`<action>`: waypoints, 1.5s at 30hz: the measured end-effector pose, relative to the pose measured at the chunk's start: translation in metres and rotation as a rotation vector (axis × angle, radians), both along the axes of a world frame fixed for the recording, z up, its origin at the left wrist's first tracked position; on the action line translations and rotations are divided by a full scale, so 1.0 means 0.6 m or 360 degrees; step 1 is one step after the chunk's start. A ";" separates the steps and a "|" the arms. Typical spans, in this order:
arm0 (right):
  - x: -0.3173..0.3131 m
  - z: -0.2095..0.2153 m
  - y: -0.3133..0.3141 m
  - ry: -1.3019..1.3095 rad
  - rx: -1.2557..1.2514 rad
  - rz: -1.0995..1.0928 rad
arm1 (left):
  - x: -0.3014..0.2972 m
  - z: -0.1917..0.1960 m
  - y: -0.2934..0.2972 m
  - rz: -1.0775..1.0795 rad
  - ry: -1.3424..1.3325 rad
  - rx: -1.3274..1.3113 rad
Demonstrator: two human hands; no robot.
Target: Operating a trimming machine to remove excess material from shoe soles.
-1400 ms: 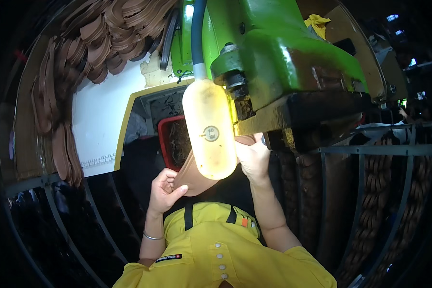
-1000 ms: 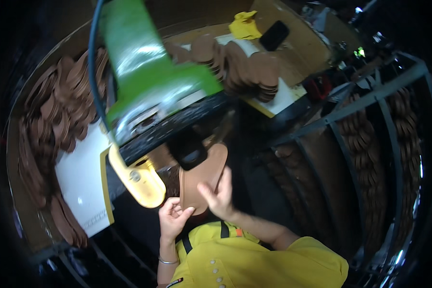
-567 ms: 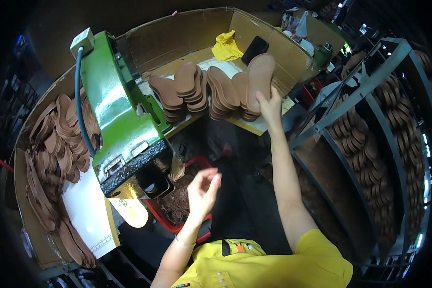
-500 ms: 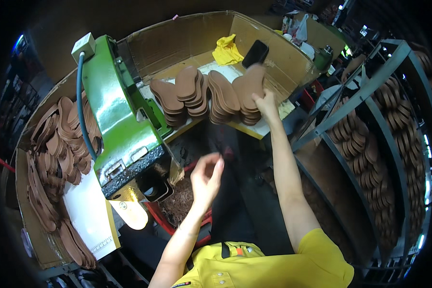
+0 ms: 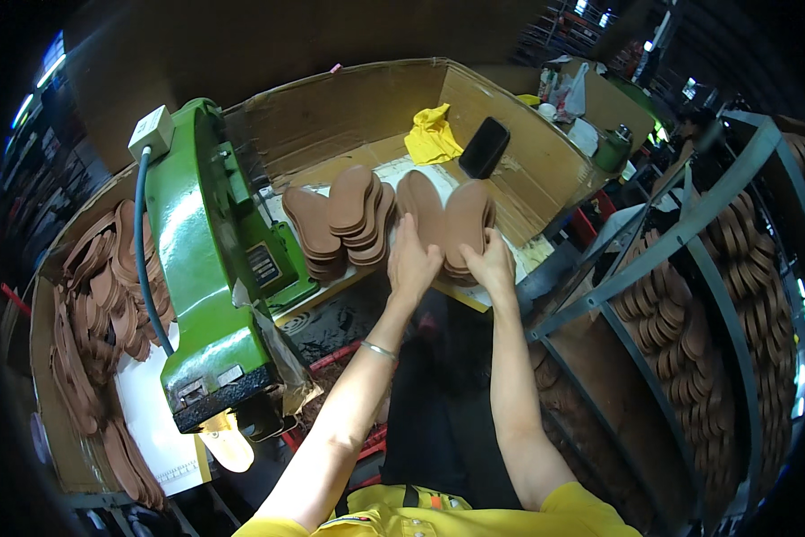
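Change: since half a second ago the left hand (image 5: 411, 259) has risen from mid-frame to join the right hand (image 5: 490, 264) at the insole stack (image 5: 460, 224).
Grip: both hands open, fingers laid on the upper-centre stack, seemingly squaring it.
Neighbours: fanned insoles (image 5: 344, 219) overlap leftward, beside the green machine (image 5: 201, 286).
Backdrop: cardboard wall (image 5: 366, 107) fences the bench.

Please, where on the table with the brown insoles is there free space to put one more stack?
Bare tabletop shows behind the insole stacks, between the cardboard wall, the yellow cloth and the black case. The front is crowded: left hand and right hand rest at the stacks beside the green machine.
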State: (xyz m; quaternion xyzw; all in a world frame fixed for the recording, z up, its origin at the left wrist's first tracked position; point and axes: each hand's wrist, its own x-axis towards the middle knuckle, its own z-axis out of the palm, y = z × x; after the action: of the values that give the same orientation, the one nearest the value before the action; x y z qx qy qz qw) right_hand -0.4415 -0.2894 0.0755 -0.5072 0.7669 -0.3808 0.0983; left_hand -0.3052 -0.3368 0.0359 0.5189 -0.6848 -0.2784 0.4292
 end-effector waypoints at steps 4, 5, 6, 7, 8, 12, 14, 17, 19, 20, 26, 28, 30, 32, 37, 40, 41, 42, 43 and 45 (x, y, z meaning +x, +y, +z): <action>-0.034 -0.047 0.010 -0.0225 -0.0036 -0.0060 | -0.012 0.007 -0.002 -0.0076 -0.0021 -0.0188; -0.053 -0.072 0.010 -0.0274 -0.0135 -0.0133 | -0.016 0.019 0.000 -0.0056 -0.0022 -0.0125; -0.048 -0.068 0.015 -0.0401 -0.0143 -0.0118 | -0.009 0.023 -0.002 -0.0016 -0.0034 -0.0053; -0.043 -0.057 0.018 -0.0410 -0.0140 -0.0101 | 0.008 0.018 -0.008 0.0098 0.0068 -0.0228; -0.039 -0.047 0.020 -0.0411 -0.0061 -0.0168 | 0.033 0.014 -0.017 0.0161 0.0029 -0.0340; -0.038 -0.020 0.030 -0.0331 0.0020 -0.0245 | 0.109 0.026 -0.030 0.0525 -0.0524 -0.0380; -0.040 -0.021 0.029 -0.0323 0.0005 -0.0228 | 0.124 0.017 -0.044 0.0532 -0.0686 -0.0379; -0.042 -0.031 0.030 -0.0280 -0.0068 -0.0232 | 0.122 0.000 -0.062 0.0555 -0.0877 -0.0463; -0.027 -0.015 0.039 -0.0280 -0.0072 -0.0207 | 0.121 -0.005 -0.061 0.0422 -0.0766 -0.0581; -0.024 -0.016 0.040 -0.0282 -0.0072 -0.0189 | 0.124 -0.009 -0.056 0.0418 -0.0655 -0.0644; -0.023 -0.021 0.064 -0.0401 -0.0255 -0.0096 | 0.123 0.000 0.028 0.0185 -0.0417 -0.0845; 0.016 -0.006 0.068 -0.0503 -0.0236 -0.0082 | 0.152 -0.009 0.060 0.0153 -0.0344 -0.0889; 0.020 -0.012 0.072 -0.0345 -0.0142 -0.0071 | 0.182 0.004 0.120 0.0054 -0.0204 -0.0887; -0.001 -0.021 0.084 -0.0359 -0.0249 0.0050 | 0.240 0.026 0.169 0.0121 -0.0171 -0.0841; -0.057 -0.109 0.178 -0.0535 -0.0280 -0.0095 | 0.452 -0.085 0.294 0.0625 -0.0360 -0.0930; 0.000 -0.204 0.200 -0.0545 0.0121 0.0000 | 0.669 -0.058 0.426 0.1701 -0.0384 -0.0694; 0.026 -0.215 0.215 -0.0552 0.0323 -0.0001 | 0.755 -0.055 0.485 0.1765 -0.1014 -0.0660; 0.042 -0.226 0.235 -0.0562 0.0376 0.0036 | 0.797 -0.039 0.506 0.2004 -0.1178 -0.0609; 0.070 -0.244 0.245 -0.0601 0.0433 0.0110 | 0.846 -0.021 0.541 0.2149 -0.1224 -0.0466; 0.139 -0.276 0.255 -0.0654 0.0528 0.0385 | 0.904 -0.014 0.585 0.2464 -0.1189 -0.0299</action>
State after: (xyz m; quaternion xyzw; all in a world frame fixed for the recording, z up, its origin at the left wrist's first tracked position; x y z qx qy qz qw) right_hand -0.3578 -0.1361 -0.0903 -0.4842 0.7166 -0.3305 0.3779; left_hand 0.2369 0.0143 0.0275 0.8593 -0.2550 0.3388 0.2861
